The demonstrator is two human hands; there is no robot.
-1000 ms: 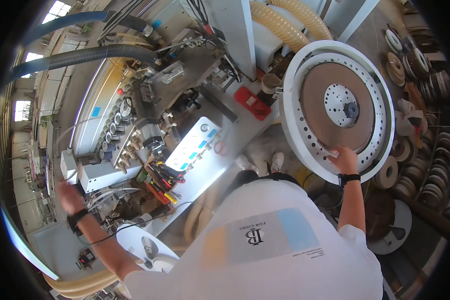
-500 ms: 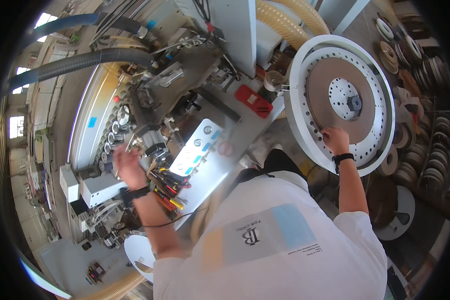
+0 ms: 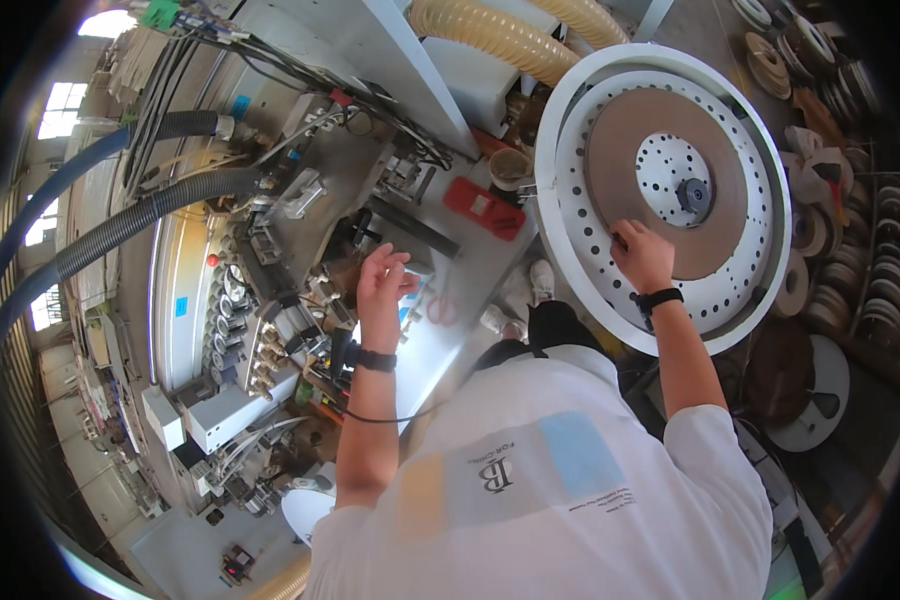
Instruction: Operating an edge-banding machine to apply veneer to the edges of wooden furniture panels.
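A brown flat coil of edge-banding tape (image 3: 602, 180) lies on a white perforated round plate (image 3: 572, 200) with a raised rim. A dark knob (image 3: 694, 197) stands near the coil's hub. My right hand (image 3: 642, 256) is at the coil's near left edge, its fingers curled inward; whether anything is in them is hidden. My left hand (image 3: 380, 285) hangs above the machine bench, with fingers partly spread and nothing visible in them. Both wrists wear black bands. A white panel (image 3: 407, 312) with blue patches is largely hidden behind my left hand.
A red case (image 3: 481, 208) lies on the bench beside a round container (image 3: 511, 167). Edge-banding machinery (image 3: 270, 340) with dark hoses (image 3: 120, 225) fills the left. Beige ducts (image 3: 495, 42) run behind. Several tape rolls (image 3: 885, 270) are racked at right.
My left hand has moved right, from over the machine rollers toward the bench. My right hand stays by the coil's edge, with its fingers curled. The whole view has shifted.
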